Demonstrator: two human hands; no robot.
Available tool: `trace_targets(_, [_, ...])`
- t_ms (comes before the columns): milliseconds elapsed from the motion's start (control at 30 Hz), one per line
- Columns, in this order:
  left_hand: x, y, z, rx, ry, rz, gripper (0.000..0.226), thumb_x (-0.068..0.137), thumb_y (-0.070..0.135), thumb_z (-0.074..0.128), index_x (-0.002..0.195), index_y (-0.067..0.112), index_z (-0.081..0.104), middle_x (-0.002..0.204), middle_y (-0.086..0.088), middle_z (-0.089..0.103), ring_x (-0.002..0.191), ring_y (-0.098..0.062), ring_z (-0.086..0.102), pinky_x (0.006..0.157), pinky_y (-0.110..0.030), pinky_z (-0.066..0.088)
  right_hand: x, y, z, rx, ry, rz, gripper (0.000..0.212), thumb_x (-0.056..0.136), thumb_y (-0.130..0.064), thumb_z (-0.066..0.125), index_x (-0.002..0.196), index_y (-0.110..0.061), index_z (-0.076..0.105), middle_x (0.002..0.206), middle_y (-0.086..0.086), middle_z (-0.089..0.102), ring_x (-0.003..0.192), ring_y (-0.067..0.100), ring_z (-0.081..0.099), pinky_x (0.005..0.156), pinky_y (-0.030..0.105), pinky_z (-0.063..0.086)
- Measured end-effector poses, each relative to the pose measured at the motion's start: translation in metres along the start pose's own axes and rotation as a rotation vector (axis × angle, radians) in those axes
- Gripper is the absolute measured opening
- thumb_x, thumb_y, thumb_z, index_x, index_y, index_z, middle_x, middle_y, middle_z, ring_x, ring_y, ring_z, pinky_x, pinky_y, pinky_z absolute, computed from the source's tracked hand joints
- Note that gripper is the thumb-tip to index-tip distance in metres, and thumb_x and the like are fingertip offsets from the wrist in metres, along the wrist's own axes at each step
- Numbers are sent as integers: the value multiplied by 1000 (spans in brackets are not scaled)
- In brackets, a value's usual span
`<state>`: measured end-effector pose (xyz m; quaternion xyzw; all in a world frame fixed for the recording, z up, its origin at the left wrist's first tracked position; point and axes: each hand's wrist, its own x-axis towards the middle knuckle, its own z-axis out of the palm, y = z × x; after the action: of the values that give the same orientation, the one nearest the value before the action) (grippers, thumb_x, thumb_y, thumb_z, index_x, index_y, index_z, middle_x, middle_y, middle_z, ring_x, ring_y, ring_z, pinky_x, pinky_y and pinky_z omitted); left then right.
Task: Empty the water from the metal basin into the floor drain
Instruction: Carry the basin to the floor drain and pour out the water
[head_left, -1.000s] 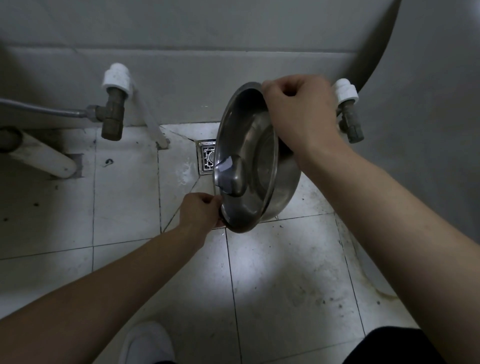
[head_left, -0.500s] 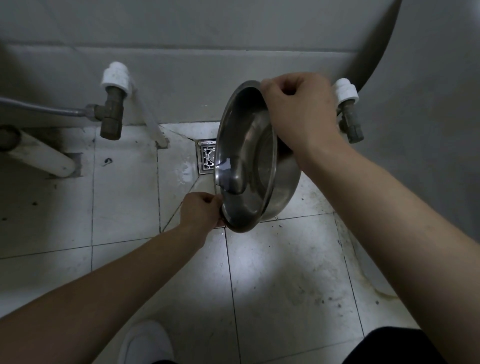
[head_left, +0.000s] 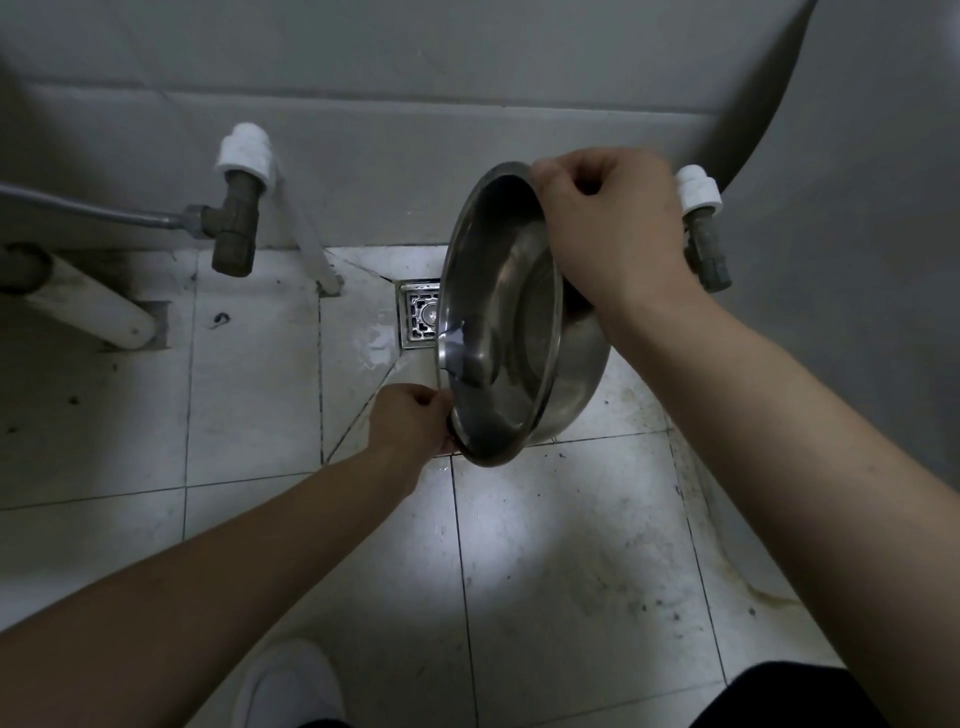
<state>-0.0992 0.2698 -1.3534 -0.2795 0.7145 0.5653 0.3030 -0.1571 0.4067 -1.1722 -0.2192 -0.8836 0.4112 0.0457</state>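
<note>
Over the floor drain (head_left: 418, 316) at frame centre, both hands grip the tipped metal basin (head_left: 506, 332); my right hand (head_left: 613, 228) clasps its top rim, my left hand (head_left: 410, 418) pinches its bottom rim; nearly emptied, I judge.

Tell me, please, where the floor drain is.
Head view: the floor drain sits mid-frame near the wall, partly hidden behind the left rim of the metal basin.
</note>
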Motion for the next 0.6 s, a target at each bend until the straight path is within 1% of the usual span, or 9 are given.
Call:
trace_targets(267, [-4, 4, 2, -17, -21, -13, 18, 99, 10, 60, 95, -7, 68, 89, -20, 74, 75, -30, 75, 74, -46, 64, 0, -2, 1, -12, 14, -6, 33, 99, -30, 59, 95, -3, 77, 94, 16, 77, 88, 30, 72, 84, 45, 59])
trace_targets(367, [-5, 5, 2, 0, -24, -14, 19, 99, 10, 60, 96, -6, 69, 90, -19, 74, 76, -30, 75, 70, -41, 64, 0, -2, 2, -7, 16, -9, 34, 99, -29, 59, 95, -1, 77, 94, 18, 76, 88, 31, 72, 83, 44, 59])
trace_targets(500, [-6, 5, 2, -16, -25, -17, 19, 98, 10, 61, 95, -8, 69, 90, -20, 75, 76, -32, 75, 74, -46, 64, -1, -2, 2, -2, 17, -16, 34, 98, -29, 59, 96, 0, 76, 93, 20, 76, 87, 32, 72, 81, 44, 59])
trace_targets(600, [-6, 5, 3, -24, -26, -19, 19, 98, 10, 61, 95, -7, 69, 90, -19, 74, 76, -32, 76, 73, -46, 64, -2, -3, 1, 3, 13, -15, 33, 98, -29, 60, 95, -1, 77, 92, 18, 76, 86, 31, 72, 82, 44, 59])
